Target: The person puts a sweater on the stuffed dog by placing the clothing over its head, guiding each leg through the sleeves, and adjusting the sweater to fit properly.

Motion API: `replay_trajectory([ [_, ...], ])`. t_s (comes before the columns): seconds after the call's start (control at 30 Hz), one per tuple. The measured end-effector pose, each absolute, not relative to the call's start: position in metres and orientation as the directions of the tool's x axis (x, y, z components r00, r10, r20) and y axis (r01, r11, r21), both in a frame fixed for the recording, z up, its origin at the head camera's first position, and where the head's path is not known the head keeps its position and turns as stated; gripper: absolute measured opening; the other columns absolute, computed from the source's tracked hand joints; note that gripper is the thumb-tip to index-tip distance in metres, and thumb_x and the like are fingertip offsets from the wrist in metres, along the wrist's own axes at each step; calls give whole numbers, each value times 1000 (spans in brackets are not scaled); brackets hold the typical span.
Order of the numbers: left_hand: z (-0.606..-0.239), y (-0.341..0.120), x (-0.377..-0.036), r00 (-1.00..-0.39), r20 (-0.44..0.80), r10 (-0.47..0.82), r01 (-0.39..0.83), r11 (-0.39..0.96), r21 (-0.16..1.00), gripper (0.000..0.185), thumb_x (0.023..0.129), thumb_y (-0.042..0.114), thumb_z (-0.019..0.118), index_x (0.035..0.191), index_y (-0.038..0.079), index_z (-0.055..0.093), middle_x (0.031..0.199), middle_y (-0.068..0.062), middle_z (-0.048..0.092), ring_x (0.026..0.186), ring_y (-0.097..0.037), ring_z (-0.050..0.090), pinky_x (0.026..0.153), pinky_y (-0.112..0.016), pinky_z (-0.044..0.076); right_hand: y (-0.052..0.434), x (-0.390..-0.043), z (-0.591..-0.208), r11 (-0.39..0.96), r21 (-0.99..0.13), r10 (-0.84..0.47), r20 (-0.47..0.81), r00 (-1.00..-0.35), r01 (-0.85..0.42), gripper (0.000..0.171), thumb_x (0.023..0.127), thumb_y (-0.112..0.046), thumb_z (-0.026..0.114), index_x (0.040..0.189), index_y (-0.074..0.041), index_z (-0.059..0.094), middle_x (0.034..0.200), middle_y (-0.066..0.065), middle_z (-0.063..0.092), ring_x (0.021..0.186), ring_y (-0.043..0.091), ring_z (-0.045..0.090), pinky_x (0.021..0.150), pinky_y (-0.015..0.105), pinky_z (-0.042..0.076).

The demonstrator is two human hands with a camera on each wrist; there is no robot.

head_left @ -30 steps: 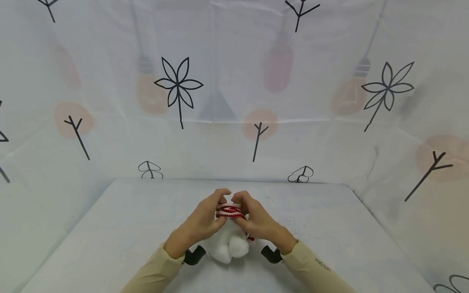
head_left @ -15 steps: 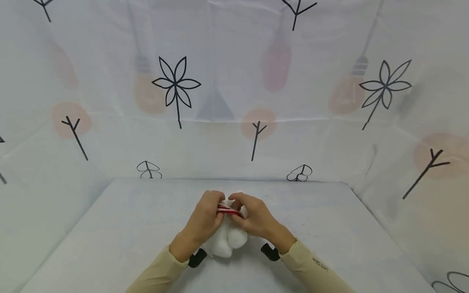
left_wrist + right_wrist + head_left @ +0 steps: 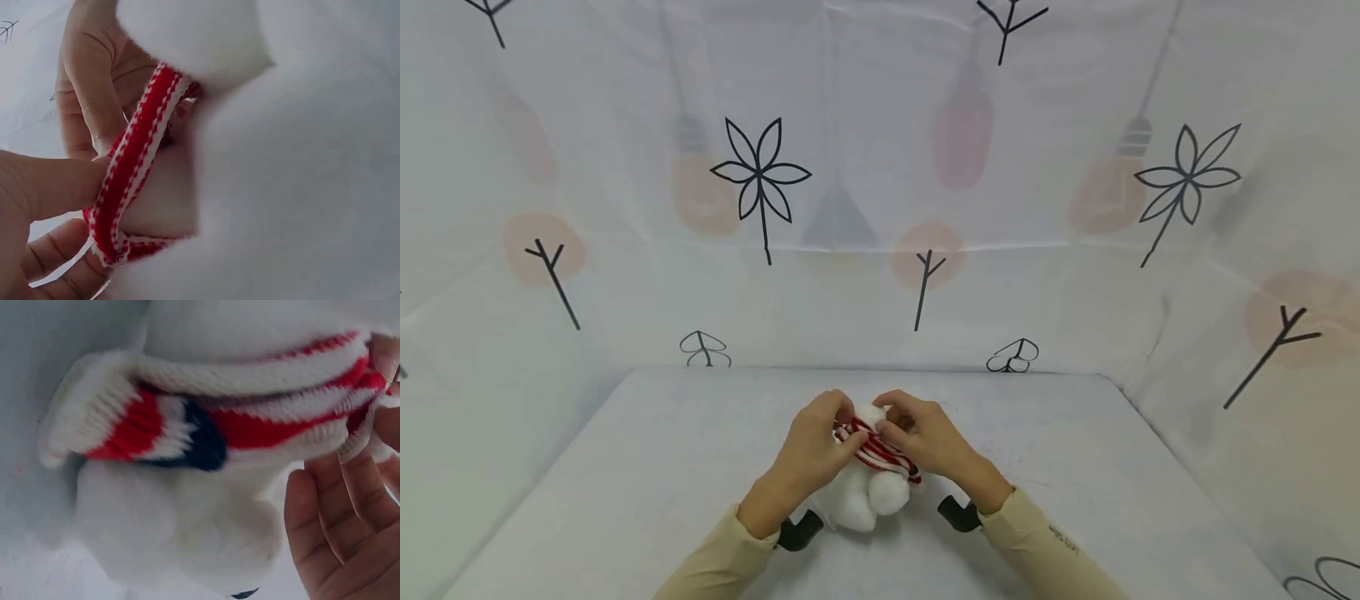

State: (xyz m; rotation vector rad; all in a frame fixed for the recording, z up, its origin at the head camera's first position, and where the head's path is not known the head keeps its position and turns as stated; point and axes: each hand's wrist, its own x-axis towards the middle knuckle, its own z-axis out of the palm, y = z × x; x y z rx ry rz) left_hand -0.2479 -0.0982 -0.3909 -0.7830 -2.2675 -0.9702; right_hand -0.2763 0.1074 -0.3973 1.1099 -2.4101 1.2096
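On the white table [image 3: 625, 467] sits a fluffy toy [image 3: 848, 504]. The left hand [image 3: 811, 446] at ten o'clock and right hand [image 3: 934, 439] at two pinch its stripy wool [image 3: 882, 455] with bent fingers.

a broad white tabletop [image 3: 625, 467] spread out before me, pale and flat, its far edge nearly straight, its sides widening toward the near end, a fluffy white plush toy [image 3: 850, 504] resting around mid-width, soft shade on the surface beside it
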Motion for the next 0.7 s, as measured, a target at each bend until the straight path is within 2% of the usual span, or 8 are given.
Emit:
replay_trajectory([
  [0.13,-392,-95,-245,-689,662,297,670,610,423,28,75,7,81,89,8,56,81,2,56,73,-11,53,63,-25,46,110,-277,-396,412,-562,-555,470,-686,-717,22,93,-14,61,116,-16,61,73,-7,56,61,5,53,57,25,48],
  [0.33,-395,-91,-245,-669,683,292,677,619,398,27,75,-1,76,90,9,56,72,4,56,63,-8,53,55,-21,44,111,-276,-394,443,-520,-562,474,-678,-731,16,96,-10,56,111,-14,61,77,-9,56,64,4,51,56,24,46],
  [0.43,-396,-91,-246,-673,688,271,665,629,402,27,74,-2,75,91,10,57,68,7,55,58,-6,50,52,-20,41,111,-275,-391,464,-527,-520,488,-701,-712,13,97,-12,54,109,-14,60,79,-7,57,63,5,52,54,24,46],
  [0.6,-395,-89,-247,-716,642,275,623,667,410,29,75,-1,74,97,11,58,68,8,53,57,-6,45,52,-22,38,113,-278,-389,446,-691,-355,446,-822,-568,12,97,-12,54,106,-19,59,82,-3,60,64,11,56,55,27,47],
  [0.7,-394,-88,-247,-754,591,289,589,696,411,30,75,0,70,100,10,56,70,7,51,58,-8,43,52,-23,37,114,-280,-390,374,-779,-305,409,-860,-503,12,98,-12,54,107,-18,59,83,2,60,65,15,57,57,29,48],
])
